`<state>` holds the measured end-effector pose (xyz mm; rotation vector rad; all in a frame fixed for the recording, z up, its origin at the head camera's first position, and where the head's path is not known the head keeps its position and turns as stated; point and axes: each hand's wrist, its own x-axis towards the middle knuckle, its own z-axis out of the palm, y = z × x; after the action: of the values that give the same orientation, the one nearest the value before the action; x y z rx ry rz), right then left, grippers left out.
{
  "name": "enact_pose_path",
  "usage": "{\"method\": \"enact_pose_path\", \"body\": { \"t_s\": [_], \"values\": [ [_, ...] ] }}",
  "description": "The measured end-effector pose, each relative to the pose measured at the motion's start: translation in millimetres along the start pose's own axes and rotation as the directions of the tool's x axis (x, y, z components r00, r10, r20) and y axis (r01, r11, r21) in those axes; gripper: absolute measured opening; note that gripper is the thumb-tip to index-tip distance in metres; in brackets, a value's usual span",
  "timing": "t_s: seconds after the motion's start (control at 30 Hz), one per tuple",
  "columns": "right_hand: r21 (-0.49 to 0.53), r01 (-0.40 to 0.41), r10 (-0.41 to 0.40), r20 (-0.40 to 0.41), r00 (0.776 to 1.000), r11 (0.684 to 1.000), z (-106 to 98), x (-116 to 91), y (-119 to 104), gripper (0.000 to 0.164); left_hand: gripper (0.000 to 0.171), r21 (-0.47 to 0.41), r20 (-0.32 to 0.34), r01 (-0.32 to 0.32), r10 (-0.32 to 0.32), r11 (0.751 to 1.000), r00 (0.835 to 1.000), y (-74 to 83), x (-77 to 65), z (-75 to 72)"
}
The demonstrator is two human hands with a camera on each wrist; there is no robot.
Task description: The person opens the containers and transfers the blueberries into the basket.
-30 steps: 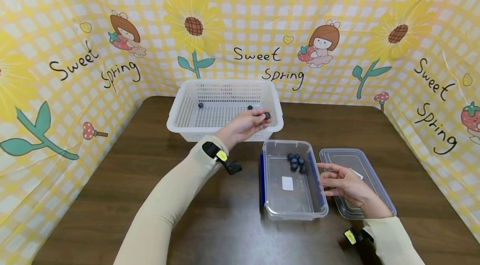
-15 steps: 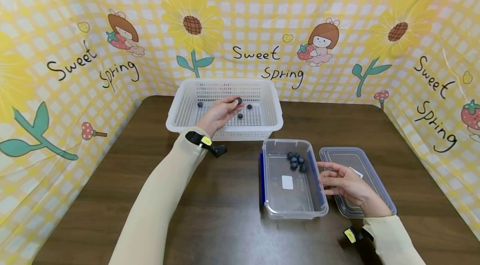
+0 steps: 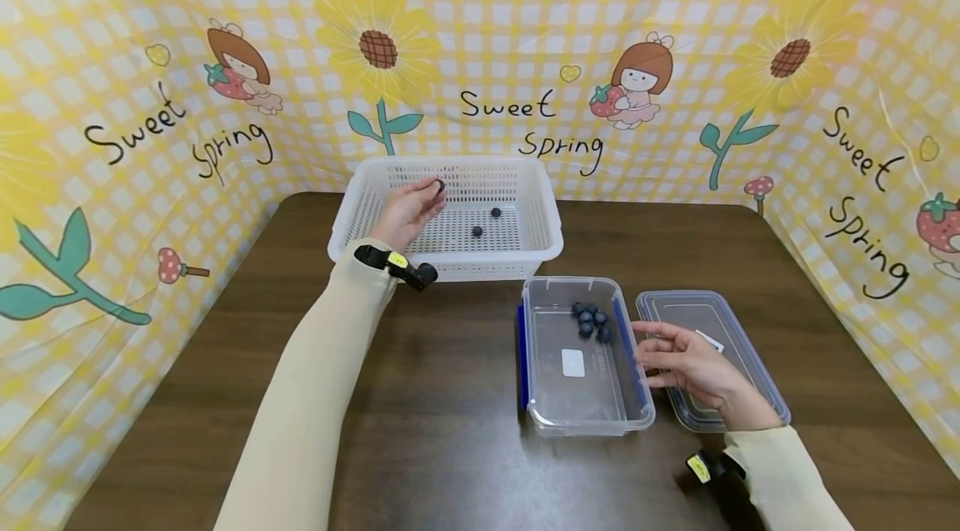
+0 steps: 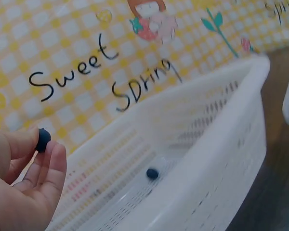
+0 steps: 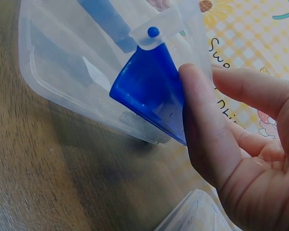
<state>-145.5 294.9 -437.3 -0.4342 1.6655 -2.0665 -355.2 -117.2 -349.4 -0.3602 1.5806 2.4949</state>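
My left hand (image 3: 411, 212) is over the left part of a white perforated plastic basket (image 3: 480, 268), pinching a blueberry (image 4: 43, 140) between thumb and fingertips. Two more blueberries lie on the basket floor, one (image 3: 496, 212) towards the back and one (image 3: 477, 232) nearer the front. A clear plastic food container (image 3: 588, 423) holds several blueberries (image 3: 588, 319) clustered in its far right part. Against the container's right side rests my right hand (image 3: 693, 368), fingers extended. In the right wrist view its thumb lies along the blue latch (image 5: 149, 91), with nothing gripped.
The container's lid (image 3: 731, 323) lies flat on the dark wooden table (image 3: 420, 448), partly beneath the right hand. A second blue latch (image 3: 522, 356) hangs on the container's left side. Yellow checked cloth (image 3: 465, 22) stands behind the basket and along both sides.
Carrying a blueberry, my left hand has moved left across the basket from its right end. It now covers the spot where a blueberry lay at the left. My right hand stays put.
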Motion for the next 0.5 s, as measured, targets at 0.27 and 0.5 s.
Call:
{"method": "enact_pose_path", "body": {
  "t_s": [0.27, 0.5],
  "values": [
    [-0.009, -0.009, 0.009, -0.007, 1.000, 1.000, -0.6, -1.2, -0.4, 0.043, 0.039, 0.014, -0.062, -0.022, 0.023, 1.000, 0.998, 4.0, 9.9, -3.1],
    [-0.008, -0.016, 0.016, -0.010, 1.000, 1.000, -0.7, -0.3, -2.1, 0.042, 0.051, -0.085, -0.068, 0.013, -0.019, 0.996, 0.998, 10.0, 8.0, -4.3]
  ]
}}
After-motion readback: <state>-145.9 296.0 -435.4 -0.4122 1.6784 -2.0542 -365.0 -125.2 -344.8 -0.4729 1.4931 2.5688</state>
